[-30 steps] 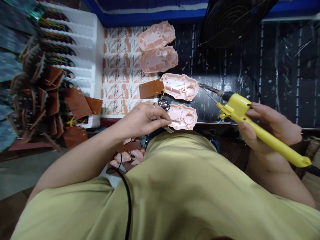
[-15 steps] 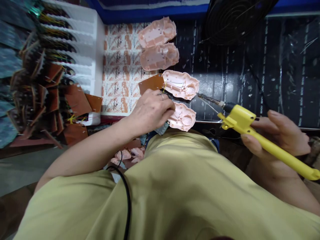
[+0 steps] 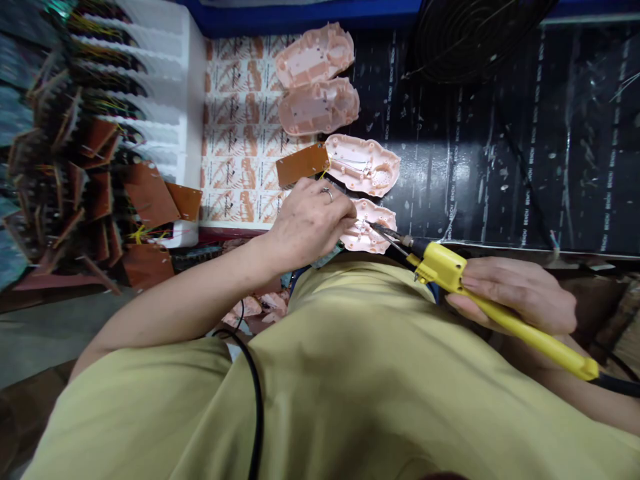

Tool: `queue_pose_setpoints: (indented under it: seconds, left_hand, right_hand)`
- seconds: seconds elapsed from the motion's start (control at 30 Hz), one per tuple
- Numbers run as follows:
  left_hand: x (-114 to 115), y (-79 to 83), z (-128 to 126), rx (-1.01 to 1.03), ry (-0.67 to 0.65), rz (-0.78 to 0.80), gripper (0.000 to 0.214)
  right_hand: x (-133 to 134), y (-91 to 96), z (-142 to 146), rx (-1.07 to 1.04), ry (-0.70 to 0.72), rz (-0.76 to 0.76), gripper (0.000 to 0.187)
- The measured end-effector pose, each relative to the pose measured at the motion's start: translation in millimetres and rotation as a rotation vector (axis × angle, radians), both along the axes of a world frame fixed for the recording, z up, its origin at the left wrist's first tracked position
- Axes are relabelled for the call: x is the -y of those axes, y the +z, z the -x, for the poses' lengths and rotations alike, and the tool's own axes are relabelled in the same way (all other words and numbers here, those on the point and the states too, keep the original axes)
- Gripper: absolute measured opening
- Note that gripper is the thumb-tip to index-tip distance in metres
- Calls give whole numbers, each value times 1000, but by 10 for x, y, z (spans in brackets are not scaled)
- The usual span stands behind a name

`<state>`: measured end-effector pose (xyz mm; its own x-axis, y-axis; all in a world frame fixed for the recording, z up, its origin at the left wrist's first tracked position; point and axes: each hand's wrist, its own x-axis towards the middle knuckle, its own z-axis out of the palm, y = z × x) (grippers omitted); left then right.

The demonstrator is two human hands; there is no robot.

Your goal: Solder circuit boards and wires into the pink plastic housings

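My right hand (image 3: 520,293) is wrapped round a yellow soldering iron (image 3: 443,267) with a wire-feed tube beside its tip. The tip is over the nearest pink plastic shell (image 3: 377,243), at the bench's front edge. At that shell's left side is my left hand (image 3: 315,217), a ring on one finger, its fingertips pinched together. What they pinch is hidden, though a bit of a circuit board shows beneath the hand. Just beyond lies a second pink shell (image 3: 363,160) with thin wires inside, joined by yellow wire to a brown circuit board (image 3: 303,165).
Two more pink shells, one (image 3: 315,53) behind the other (image 3: 320,107), lie farther back. At the left stand a white foam rack (image 3: 187,127) and a heap of wired circuit boards (image 3: 150,193). A black fan (image 3: 475,40) stands at the back right. A black cable (image 3: 254,400) crosses my lap.
My right hand has brought the soldering iron leftward, so its tip has gone from beside the second shell to over the nearest one. My left hand has shifted slightly right.
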<state>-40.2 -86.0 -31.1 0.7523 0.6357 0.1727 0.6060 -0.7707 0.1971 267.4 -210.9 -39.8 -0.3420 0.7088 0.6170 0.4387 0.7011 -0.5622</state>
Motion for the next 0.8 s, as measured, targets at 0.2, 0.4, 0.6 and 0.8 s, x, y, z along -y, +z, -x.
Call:
queue_pose_setpoints:
  seconds: [0.2,0.4,0.6,0.8]
  left_hand:
    - [30,-41,-42,-6,17,-64,25]
    - [48,-24,-50,-10,-30,-130,30]
    - [40,-18,-31,8,-65,-141,28]
    - [34,-28,-20,-20,-62,-142,26]
  right_hand:
    - [-35,27,17,46,6,-10,36]
    - [-29,20,5,65,11,28,39]
    - [-65,20,34,58,37,-28,37]
    - [-88,70,46,83,47,-30,31]
